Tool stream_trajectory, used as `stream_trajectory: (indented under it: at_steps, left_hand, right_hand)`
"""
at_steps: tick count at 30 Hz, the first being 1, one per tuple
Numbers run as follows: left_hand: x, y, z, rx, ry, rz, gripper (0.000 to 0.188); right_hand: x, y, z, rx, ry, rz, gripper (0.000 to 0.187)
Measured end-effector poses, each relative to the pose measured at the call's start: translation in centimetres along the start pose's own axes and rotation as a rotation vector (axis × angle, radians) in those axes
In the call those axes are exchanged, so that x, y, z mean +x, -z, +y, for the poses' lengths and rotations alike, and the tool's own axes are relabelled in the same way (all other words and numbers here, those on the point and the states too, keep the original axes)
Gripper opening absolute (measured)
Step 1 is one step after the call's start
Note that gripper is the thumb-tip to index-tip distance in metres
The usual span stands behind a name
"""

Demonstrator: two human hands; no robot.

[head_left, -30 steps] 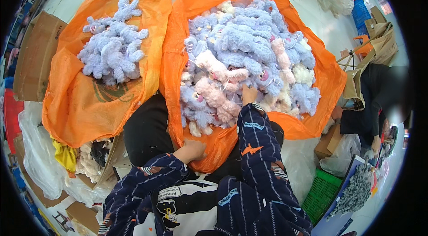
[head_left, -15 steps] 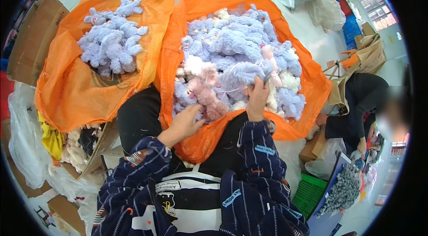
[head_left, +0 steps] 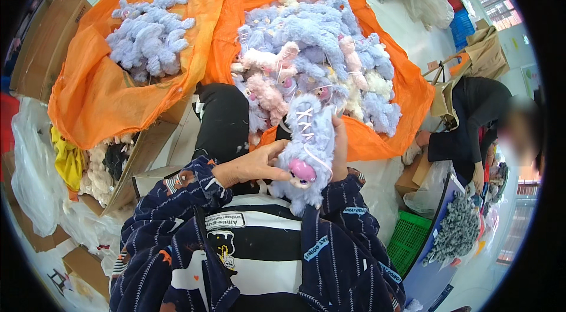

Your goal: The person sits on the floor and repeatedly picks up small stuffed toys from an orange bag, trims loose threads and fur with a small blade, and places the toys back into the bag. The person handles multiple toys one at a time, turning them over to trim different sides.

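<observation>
Between both hands [head_left: 253,164] [head_left: 340,150] — lavender plush [head_left: 315,129] — near lettered shirt label [head_left: 225,220].

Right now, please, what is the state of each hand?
Left hand: holding the blue plush toy.
Right hand: holding the same blue plush toy.

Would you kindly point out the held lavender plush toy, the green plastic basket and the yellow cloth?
Held lavender plush toy [head_left: 309,152]: head view, furry middle.
Green plastic basket [head_left: 408,238]: head view, perforated wall.
Yellow cloth [head_left: 68,162]: head view, folded middle.

the plush toy [head_left: 319,127] is fluffy, its snout [head_left: 302,169] glossy.
</observation>
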State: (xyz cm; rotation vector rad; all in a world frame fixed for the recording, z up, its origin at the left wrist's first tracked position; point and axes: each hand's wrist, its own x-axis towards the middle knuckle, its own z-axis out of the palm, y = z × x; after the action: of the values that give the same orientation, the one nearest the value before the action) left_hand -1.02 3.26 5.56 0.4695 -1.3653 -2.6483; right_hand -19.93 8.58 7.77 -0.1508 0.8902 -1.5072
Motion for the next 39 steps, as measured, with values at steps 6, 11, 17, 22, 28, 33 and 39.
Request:
stream_trajectory:
  at_steps: [6,11,17,22,28,33,39]
  left_hand:
    - [-0.3,-1.2,0.8,0.578,-0.034,0.135,0.070]
    - [1.5,0.6,-0.4,0.389,0.004,0.126,0.029]
    - [2.2,0.2,1.8,0.090,0.000,0.380,0.022]
    - [0.2,1.6,0.8,0.283,-0.180,0.438,0.021]
    - [-1.6,0.9,-0.2,0.347,-0.318,0.541,0.019]
    - [-2.3,1.0,-0.1,0.282,-0.372,0.524,0.019]
    - [-1.7,1.7,1.4,0.390,-0.530,0.583,0.017]
  right_hand:
    - [-3.2,1.7,0.2,-0.420,0.172,0.153,0.029]
    - [-4.3,2.7,1.5,-0.506,0.103,0.234,0.028]
    - [-1.8,0.1,2.4,-0.848,0.616,0.163,0.027]
    - [-1.5,-2.6,3.1,-1.096,0.688,0.107,0.022]
    - [-1.1,-2.4,5.7,-0.897,0.578,0.219,0.020]
    - [-0.7,-3.5,6.0,-0.762,0.546,0.323,0.025]
    - [-0.6,-5.1,6.2,-0.837,0.717,0.240,0.024]
